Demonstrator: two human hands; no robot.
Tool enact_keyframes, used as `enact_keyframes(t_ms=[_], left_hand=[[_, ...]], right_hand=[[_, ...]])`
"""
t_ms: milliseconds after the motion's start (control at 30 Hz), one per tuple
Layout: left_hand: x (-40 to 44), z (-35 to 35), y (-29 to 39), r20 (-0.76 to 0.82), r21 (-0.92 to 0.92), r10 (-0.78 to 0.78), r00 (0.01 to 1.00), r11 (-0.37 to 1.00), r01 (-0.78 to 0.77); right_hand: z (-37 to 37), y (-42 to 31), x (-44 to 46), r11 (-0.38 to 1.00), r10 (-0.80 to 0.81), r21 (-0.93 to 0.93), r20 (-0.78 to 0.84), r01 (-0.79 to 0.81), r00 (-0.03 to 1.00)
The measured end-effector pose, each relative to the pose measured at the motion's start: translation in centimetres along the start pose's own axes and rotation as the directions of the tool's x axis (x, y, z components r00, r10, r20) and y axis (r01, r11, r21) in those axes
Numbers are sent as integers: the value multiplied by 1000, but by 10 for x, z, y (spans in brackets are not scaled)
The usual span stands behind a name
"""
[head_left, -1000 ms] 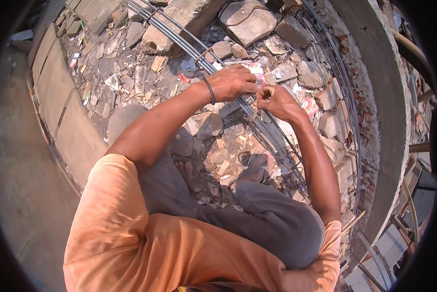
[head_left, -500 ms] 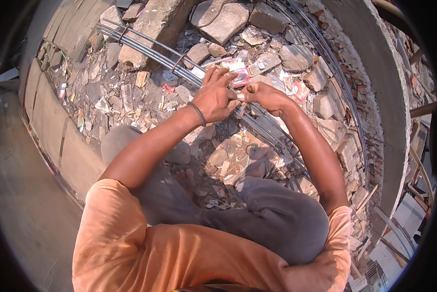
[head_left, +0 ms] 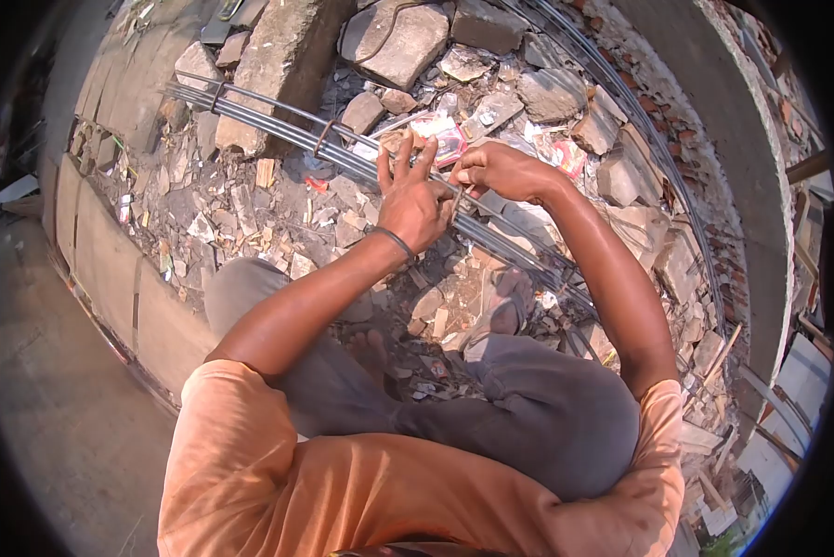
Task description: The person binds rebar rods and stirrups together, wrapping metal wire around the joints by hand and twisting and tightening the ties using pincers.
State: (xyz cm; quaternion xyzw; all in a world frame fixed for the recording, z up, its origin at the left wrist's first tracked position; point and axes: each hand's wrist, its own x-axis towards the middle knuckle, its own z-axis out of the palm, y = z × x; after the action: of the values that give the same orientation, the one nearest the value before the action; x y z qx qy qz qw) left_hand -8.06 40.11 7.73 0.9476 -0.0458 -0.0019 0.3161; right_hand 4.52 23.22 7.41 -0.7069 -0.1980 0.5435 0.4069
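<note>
A bundle of long steel reinforcing bars (head_left: 273,133) runs diagonally past my hands, with bent metal stirrups (head_left: 324,138) looped around it. Across the bars lies my left hand (head_left: 415,200), its fingers stretched and spread and its thumb side close to another stirrup (head_left: 457,200). My right hand (head_left: 508,174) is closed in a pinch just above that stirrup, its fingertips beside my left hand. What the pinch holds is too small to make out. The undersides of the left fingers are hidden.
Broken concrete chunks (head_left: 394,42) and rubble surround the bars. A long concrete block (head_left: 273,70) lies under their far left end. More thin rods (head_left: 612,79) curve along a broken brick wall (head_left: 705,121) at right. My bent legs (head_left: 547,408) are close below.
My left fingers have straightened and spread over the bars. My right hand has shifted slightly up and away from the left thumb, still pinched. The whole view has shifted a little.
</note>
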Motion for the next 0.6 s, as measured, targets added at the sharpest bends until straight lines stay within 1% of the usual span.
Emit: enact_keyframes(t_ms=[133,167,233,267,367,467,567,600], left_hand=[[1,-2,3,0,-24,-26,1000,999,26],[2,-1,4,10,-35,-34,999,999,34],[5,-6,8,58,-44,-83,995,995,86],[7,-9,9,80,-44,-110,991,993,114],[8,-12,9,126,-15,-129,984,991,132],[13,-16,13,128,-71,-161,978,983,171],[16,-32,14,312,-116,-92,946,984,134],[14,-32,9,324,-92,-32,946,994,66]], right_hand=[[5,-2,-1,998,-14,66,-82,19,997],[5,-5,-6,997,21,-78,-117,-31,993],[8,-35,-23,927,81,-347,-191,-145,978],[9,-27,-22,901,-49,-430,-236,-59,971],[8,-37,-31,905,-77,-425,-197,-14,977],[15,-47,-36,974,130,-151,-242,-170,961],[14,-28,-35,974,195,158,-240,-160,951],[15,-24,-34,976,192,148,-233,-161,953]])
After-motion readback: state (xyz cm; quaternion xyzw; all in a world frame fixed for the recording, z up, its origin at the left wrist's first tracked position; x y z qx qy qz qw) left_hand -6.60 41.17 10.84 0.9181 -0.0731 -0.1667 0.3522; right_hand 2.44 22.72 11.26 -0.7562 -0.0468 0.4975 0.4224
